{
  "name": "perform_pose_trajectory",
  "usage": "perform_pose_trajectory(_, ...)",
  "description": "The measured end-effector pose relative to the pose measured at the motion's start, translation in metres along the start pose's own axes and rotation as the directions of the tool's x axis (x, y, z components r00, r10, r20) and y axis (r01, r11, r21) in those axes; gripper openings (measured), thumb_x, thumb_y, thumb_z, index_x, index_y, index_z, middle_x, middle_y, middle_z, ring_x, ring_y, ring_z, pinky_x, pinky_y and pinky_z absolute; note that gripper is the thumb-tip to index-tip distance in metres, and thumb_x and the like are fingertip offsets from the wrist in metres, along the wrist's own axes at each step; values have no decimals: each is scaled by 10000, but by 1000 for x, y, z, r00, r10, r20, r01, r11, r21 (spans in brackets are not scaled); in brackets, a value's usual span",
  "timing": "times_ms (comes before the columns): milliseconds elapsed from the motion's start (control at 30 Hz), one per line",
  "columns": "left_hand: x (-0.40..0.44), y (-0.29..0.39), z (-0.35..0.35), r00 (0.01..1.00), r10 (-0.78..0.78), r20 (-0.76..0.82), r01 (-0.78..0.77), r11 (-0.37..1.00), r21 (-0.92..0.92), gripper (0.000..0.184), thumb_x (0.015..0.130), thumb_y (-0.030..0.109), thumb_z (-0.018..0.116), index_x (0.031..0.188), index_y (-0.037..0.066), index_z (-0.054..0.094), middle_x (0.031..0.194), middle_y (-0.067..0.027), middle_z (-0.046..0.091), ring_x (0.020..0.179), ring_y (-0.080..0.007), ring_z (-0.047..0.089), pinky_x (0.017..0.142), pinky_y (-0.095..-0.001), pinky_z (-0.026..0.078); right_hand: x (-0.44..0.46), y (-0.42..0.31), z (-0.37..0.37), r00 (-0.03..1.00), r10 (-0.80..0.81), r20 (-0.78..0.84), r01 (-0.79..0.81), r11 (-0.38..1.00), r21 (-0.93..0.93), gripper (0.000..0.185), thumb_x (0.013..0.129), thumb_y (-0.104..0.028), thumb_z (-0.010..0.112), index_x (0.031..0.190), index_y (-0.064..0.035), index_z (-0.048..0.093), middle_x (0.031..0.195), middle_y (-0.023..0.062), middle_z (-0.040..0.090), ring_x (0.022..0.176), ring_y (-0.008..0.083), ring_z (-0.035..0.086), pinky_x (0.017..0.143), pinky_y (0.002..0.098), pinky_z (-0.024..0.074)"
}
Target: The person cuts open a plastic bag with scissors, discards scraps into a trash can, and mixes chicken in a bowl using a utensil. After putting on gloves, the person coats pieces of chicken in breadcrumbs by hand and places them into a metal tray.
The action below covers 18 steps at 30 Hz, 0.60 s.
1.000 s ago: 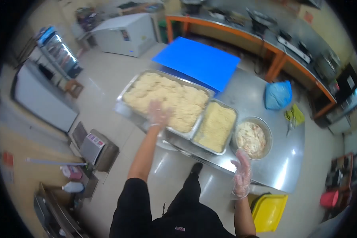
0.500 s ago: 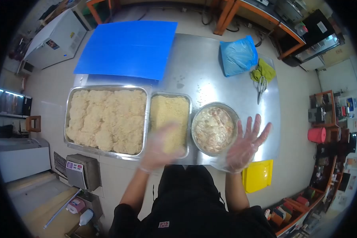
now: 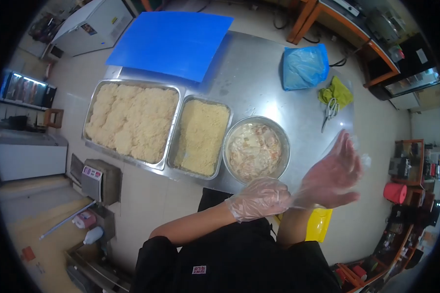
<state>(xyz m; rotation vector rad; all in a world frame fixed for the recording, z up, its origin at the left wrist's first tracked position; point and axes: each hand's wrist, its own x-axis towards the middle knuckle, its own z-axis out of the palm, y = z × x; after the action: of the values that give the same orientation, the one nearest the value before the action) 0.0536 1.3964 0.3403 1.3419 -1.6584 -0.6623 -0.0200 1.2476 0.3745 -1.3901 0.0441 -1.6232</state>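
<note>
Closing on plastic film at the right wrist, the curled fingers of my left hand [image 3: 259,199] seem to hold the loose glove [image 3: 305,196] by its cuff end; the exact pinch is hidden from me. My right hand [image 3: 333,177] is spread wide and grips nothing, with loose film standing out beyond its fingertips. I cannot tell whether the film is being drawn on or off.

To handle it well, I would take a broad fold rather than one thin point, and pull steadily along the forearm line, since such film probably tears under a sharp tug. I would also work over the floor, beyond the table's near edge, because the left knuckles are close to the metal bowl [image 3: 256,150] and its wet, pale mix.

That bowl sits by the near edge of the steel table [image 3: 249,53]. Left of it lie the small tray [image 3: 204,134] of crumbs and the large tray [image 3: 132,119] of coated pieces. The blue board [image 3: 171,41] covers the far left corner; the blue bag [image 3: 304,68], green cloth [image 3: 338,93] and scissors [image 3: 330,110] lie towards the right end.
</note>
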Motion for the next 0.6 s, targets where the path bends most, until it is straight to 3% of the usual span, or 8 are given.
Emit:
perform_pose_trajectory(33,-4,3,-6,998,-28,55,27,1000,5,186,880,259,646,968,96,650,894,-100,610,870,-330,608,753,-444,480,4,-2,-1,996,81,-24,-81,997,2,577,1033,-505,328,1294,-56,580,1295,165,621,1230,355,566,1131,529,338)
perform_pose_trajectory(133,-45,-34,-4,977,-203,-60,202,979,-31,193,887,229,650,1009,80,653,982,-115,638,928,-344,616,810,-440,493,0,4,-3,766,576,284,-348,744,-570,337,992,-302,530,1189,-60,655,1204,149,663,1058,296,648,965,445,483)
perform_pose_trajectory(200,-76,-56,-13,877,-417,-240,431,902,7,195,902,191,634,1041,56,653,1069,-147,645,986,-359,619,879,-440,496,-24,36,2,492,726,481,-228,640,-734,193,884,-182,666,1030,-68,723,1069,139,696,983,320,657,901,434,507)
perform_pose_trajectory(267,-113,-93,-9,734,-448,-510,528,849,14,211,912,154,612,1089,43,641,1090,-174,644,1038,-364,613,945,-449,479,-72,67,-16,284,770,571,251,515,-820,230,840,-218,671,1039,-118,729,1015,123,691,954,331,645,841,406,510)
perform_pose_trajectory(367,-117,-137,-33,645,-568,-511,687,724,63,319,915,139,601,1221,52,590,1207,-192,607,1166,-384,556,1011,-450,442,-112,83,-23,97,888,449,408,377,-832,263,821,-268,670,1032,-122,728,1027,113,677,992,313,624,839,430,478)
perform_pose_trajectory(433,-105,-167,-49,691,-417,-590,636,739,223,432,927,187,596,1337,76,518,1379,-190,511,1323,-397,438,1108,-473,355,-127,89,-26,188,856,482,440,365,-820,271,821,-289,660,1026,-125,726,1058,112,666,1011,309,614,860,449,456)
perform_pose_trajectory(500,-88,-203,-62,824,-365,-435,553,687,472,528,955,295,551,1436,107,437,1528,-173,364,1420,-407,314,1171,-503,257,-129,86,-19,214,856,470,482,326,-813,279,817,-293,653,1027,-123,723,1093,112,656,1020,306,610,877,470,438)
perform_pose_trajectory(600,-68,-245,-67,801,-525,-290,589,599,543,596,975,400,487,1500,145,365,1579,-160,296,1455,-395,262,1192,-529,192,-120,89,3,197,881,431,543,268,-796,287,803,-277,649,1023,-108,719,1111,117,651,1006,309,615,882,484,431)
